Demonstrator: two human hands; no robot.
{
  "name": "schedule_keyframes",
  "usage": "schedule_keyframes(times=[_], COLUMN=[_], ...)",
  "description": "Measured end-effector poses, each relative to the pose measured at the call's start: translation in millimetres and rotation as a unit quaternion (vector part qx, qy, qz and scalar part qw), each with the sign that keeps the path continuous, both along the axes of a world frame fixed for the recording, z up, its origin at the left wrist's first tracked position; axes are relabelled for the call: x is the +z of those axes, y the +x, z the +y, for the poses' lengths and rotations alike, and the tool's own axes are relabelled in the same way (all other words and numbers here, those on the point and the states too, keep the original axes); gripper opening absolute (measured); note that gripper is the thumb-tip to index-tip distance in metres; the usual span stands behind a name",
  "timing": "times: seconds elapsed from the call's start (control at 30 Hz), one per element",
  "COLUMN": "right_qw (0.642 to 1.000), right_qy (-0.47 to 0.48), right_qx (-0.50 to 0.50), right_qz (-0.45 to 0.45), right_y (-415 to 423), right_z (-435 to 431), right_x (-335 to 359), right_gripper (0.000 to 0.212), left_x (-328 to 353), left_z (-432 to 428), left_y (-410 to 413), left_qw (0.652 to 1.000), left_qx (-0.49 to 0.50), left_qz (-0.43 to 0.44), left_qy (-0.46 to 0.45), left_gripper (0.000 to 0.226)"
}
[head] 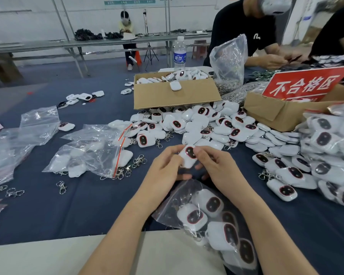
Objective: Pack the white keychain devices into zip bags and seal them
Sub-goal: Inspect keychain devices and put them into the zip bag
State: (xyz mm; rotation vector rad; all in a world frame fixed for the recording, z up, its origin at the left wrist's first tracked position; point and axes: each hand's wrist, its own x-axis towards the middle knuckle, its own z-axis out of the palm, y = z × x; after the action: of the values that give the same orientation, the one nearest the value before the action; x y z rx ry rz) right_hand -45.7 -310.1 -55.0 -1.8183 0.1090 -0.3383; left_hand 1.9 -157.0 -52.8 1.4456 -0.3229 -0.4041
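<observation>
One white keychain device (188, 155) with a dark red-rimmed oval is held between both hands above the table. My left hand (165, 165) grips its left side and my right hand (213, 165) pinches its right side. Directly below my hands lies a clear zip bag (207, 217) holding several white devices, its mouth towards my hands. A large loose pile of devices (197, 124) covers the blue cloth behind my hands. A second zip bag with a red strip (93, 153) lies to the left, with devices inside and metal clasps sticking out.
An open cardboard box (175, 94) of devices stands behind the pile, a water bottle (180, 53) behind it. At right are bagged devices (330, 143), a cardboard box with a red sign (304, 84), and another person working. Empty bags (18, 135) and loose clasps (62, 187) lie at left.
</observation>
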Motion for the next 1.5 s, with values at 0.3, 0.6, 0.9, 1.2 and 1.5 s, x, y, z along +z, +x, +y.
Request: schedule_keyframes(times=[0.3, 0.6, 0.9, 1.2, 1.5], right_qw=[0.996, 0.994, 0.993, 0.993, 0.994], right_qy=[0.072, 0.105, 0.111, 0.114, 0.104], right_qx=[-0.010, 0.022, 0.024, 0.018, 0.008], right_qz=[-0.050, 0.008, 0.026, 0.023, 0.018], right_y=[-1.0, -3.0, -4.8, -6.9, -6.4], right_z=[1.9, -0.2, 0.8, 1.2, 2.9], right_x=[3.5, 4.7, 5.6, 7.0, 6.6], right_gripper=[0.023, 0.027, 0.023, 0.020, 0.020], left_x=[-8.8, -12.1, -14.1, -14.4, -12.3], left_z=[3.1, 3.1, 2.8, 2.6, 2.3], left_y=[0.7, 0.4, 1.7, 1.3, -1.3], left_qw=[0.998, 0.996, 0.993, 0.991, 0.991], left_qx=[-0.023, 0.007, 0.003, 0.001, 0.011], left_qz=[-0.064, -0.087, -0.114, -0.125, -0.123], left_qy=[0.003, 0.010, 0.030, 0.044, 0.049], left_gripper=[0.017, 0.014, 0.021, 0.017, 0.024])
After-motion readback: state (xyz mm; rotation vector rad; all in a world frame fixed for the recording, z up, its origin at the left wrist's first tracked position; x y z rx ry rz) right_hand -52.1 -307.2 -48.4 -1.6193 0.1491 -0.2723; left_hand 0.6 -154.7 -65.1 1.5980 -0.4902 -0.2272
